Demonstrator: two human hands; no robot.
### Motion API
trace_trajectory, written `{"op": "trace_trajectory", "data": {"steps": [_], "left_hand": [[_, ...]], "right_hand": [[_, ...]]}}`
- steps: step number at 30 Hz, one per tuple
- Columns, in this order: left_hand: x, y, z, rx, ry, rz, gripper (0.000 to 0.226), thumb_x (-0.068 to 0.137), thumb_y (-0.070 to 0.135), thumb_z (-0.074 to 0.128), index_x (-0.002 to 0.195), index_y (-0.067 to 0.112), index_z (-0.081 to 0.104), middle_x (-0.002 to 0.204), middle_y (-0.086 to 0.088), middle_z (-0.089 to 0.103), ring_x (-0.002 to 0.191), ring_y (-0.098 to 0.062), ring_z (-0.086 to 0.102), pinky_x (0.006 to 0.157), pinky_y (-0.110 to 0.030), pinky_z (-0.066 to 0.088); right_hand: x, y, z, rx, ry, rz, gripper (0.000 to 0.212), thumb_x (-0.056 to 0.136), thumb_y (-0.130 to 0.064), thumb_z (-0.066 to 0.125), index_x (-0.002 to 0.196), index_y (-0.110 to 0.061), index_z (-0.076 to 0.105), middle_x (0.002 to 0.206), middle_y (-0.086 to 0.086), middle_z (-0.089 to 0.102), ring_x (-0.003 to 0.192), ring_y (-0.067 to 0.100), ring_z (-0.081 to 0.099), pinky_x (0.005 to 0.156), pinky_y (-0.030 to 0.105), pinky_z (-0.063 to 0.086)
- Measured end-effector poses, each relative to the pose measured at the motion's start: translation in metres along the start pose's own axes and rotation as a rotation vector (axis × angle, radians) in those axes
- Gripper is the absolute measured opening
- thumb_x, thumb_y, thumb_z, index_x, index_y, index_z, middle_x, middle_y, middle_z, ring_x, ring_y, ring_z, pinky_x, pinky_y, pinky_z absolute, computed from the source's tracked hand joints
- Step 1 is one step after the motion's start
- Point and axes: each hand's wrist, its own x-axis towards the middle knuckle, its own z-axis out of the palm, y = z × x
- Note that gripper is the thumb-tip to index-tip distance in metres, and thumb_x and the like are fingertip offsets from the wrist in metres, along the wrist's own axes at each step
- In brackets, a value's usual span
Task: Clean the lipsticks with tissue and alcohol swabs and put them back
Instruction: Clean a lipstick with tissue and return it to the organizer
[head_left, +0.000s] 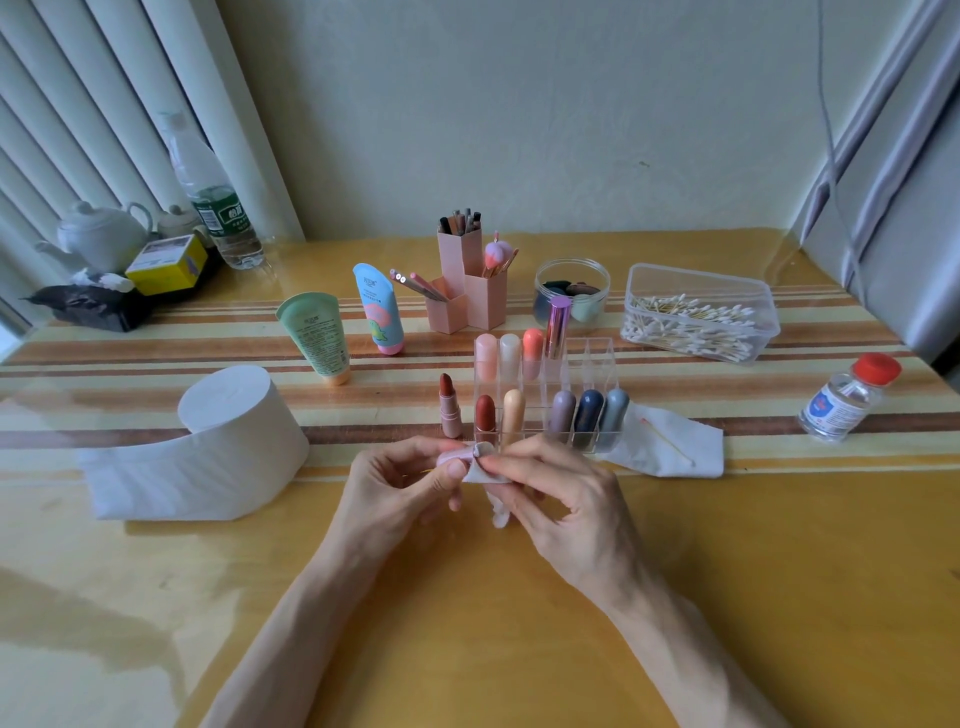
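Held: my left hand (400, 488) grips a pink cap (453, 458); my right hand (561, 499) pinches tissue (483, 474) against its end. Tabletop (519, 613): uncapped lipstick (447, 405) upright beside rack (592, 353).

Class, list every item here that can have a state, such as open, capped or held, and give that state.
Left hand, grips pink cap.
Right hand, pinches tissue piece against the cap.
Brown-red lipstick, uncapped, upright beside organiser.
Organiser lipsticks, capped, in slots.
Alcohol bottle, red cap on.
Tissue roll, partly unrolled.
Swab box, no lid visible.
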Motion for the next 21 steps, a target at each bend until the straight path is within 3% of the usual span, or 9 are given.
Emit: {"op": "trace_trajectory", "data": {"steps": [5,8,12,14,17,21], "left_hand": [[-0.003,0.001,-0.004,0.054,-0.023,-0.013,0.050,0.076,0.060,0.084,0.102,0.017,0.082,0.073,-0.016,0.070,0.066,-0.030,0.053,0.054,-0.027,0.044],[-0.004,0.001,-0.003,0.052,-0.042,0.001,0.048,0.078,0.053,0.085,0.102,0.011,0.081,0.080,-0.018,0.074,0.068,-0.023,0.063,0.054,-0.025,0.048],[-0.006,0.003,0.001,0.058,-0.023,-0.004,0.035,0.080,0.038,0.086,0.101,0.010,0.082,0.089,-0.016,0.078,0.071,-0.020,0.068,0.057,-0.025,0.051],[-0.006,0.001,0.002,0.055,-0.008,-0.010,0.026,0.083,0.024,0.087,0.101,0.006,0.081,0.092,-0.018,0.078,0.074,-0.022,0.071,0.060,-0.026,0.054],[-0.005,-0.002,0.006,0.026,0.020,-0.001,0.030,0.078,0.010,0.081,0.104,-0.004,0.076,0.095,-0.021,0.079,0.081,-0.027,0.076,0.070,-0.028,0.059],[-0.003,-0.001,0.009,-0.006,0.034,0.041,0.032,0.075,0.002,0.080,0.106,-0.008,0.073,0.098,-0.021,0.078,0.091,-0.029,0.078,0.081,-0.030,0.061]], "right_hand": [[-0.001,0.001,0.000,0.090,-0.131,0.025,0.028,0.104,-0.024,0.065,0.130,-0.016,0.074,0.120,-0.012,0.067,0.096,0.003,0.067,0.089,0.027,0.056],[-0.001,0.001,-0.001,0.185,-0.178,0.087,0.027,0.103,-0.018,0.066,0.127,-0.012,0.075,0.124,-0.009,0.074,0.113,0.008,0.071,0.095,0.031,0.058],[0.000,-0.001,-0.006,0.221,-0.258,0.150,0.026,0.105,-0.018,0.063,0.128,-0.013,0.075,0.106,-0.011,0.077,0.106,0.008,0.072,0.094,0.025,0.055],[-0.002,-0.001,-0.005,0.214,-0.271,0.175,0.027,0.105,-0.018,0.064,0.130,-0.014,0.074,0.103,-0.010,0.076,0.102,0.012,0.073,0.090,0.027,0.056],[-0.004,0.001,-0.002,0.227,-0.234,0.222,0.025,0.104,-0.019,0.066,0.126,-0.014,0.076,0.107,-0.008,0.077,0.101,0.015,0.074,0.090,0.035,0.059],[-0.001,-0.003,0.001,0.519,-0.209,0.390,0.023,0.104,-0.012,0.063,0.120,-0.006,0.078,0.121,-0.005,0.078,0.111,0.015,0.074,0.094,0.026,0.058]]}}
